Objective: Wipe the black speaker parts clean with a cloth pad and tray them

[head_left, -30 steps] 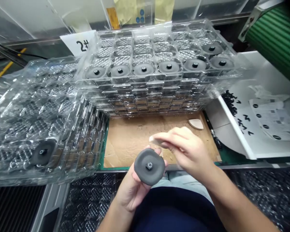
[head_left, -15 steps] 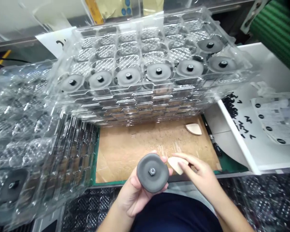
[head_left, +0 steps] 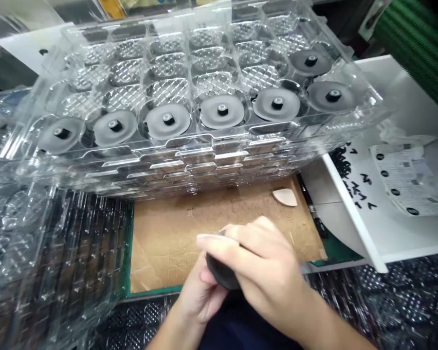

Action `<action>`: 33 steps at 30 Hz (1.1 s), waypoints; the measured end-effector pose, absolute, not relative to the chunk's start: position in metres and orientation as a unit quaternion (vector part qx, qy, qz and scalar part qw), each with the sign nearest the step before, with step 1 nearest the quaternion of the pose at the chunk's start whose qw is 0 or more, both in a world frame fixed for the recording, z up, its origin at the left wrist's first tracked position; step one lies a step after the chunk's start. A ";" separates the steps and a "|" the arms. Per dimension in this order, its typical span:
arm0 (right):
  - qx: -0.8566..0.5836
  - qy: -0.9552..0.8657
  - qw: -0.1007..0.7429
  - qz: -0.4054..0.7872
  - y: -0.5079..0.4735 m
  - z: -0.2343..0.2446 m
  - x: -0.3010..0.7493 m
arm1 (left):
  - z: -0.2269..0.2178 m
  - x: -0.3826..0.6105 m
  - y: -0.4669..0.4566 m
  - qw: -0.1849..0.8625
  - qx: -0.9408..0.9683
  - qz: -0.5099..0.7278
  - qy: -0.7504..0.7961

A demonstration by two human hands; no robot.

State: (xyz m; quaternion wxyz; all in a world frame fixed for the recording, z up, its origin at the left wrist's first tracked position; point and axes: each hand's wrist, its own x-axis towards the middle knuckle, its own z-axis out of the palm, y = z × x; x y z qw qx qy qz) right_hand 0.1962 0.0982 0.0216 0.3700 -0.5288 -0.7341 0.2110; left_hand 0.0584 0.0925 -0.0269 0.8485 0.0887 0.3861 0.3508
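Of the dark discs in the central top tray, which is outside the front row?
The second-row disc, directly behind the rightmost front one; the other six discs form the front row.

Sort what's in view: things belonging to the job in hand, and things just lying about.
Job, apparently:
dark disc in the left hand, under the right hand
clear tray of similar discs

Lying about, apparently:
printed sheet
small black pieces
perhaps the pale wedge

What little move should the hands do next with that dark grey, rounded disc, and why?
Perhaps slide the right hand gently across the dark grey, rounded disc, because that hand covers much of it while the left hand supports it. Whether the right hand holds anything is hidden.
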 end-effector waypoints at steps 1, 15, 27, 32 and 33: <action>-0.516 -0.727 0.396 0.221 0.098 0.021 0.196 | -0.026 0.058 0.092 0.848 0.096 0.354 0.383; -0.592 -0.332 0.393 0.621 -0.003 -0.032 0.199 | -0.014 0.028 0.046 0.846 0.111 0.418 0.312; -0.454 -0.746 0.403 0.273 0.015 0.050 0.163 | -0.012 0.022 0.017 0.808 0.144 0.438 0.366; -0.472 -0.760 0.353 0.274 0.024 0.049 0.151 | -0.014 0.019 0.013 0.798 0.134 0.435 0.394; -0.474 -0.757 0.380 0.240 0.024 0.048 0.150 | -0.012 0.018 0.012 0.804 0.133 0.434 0.385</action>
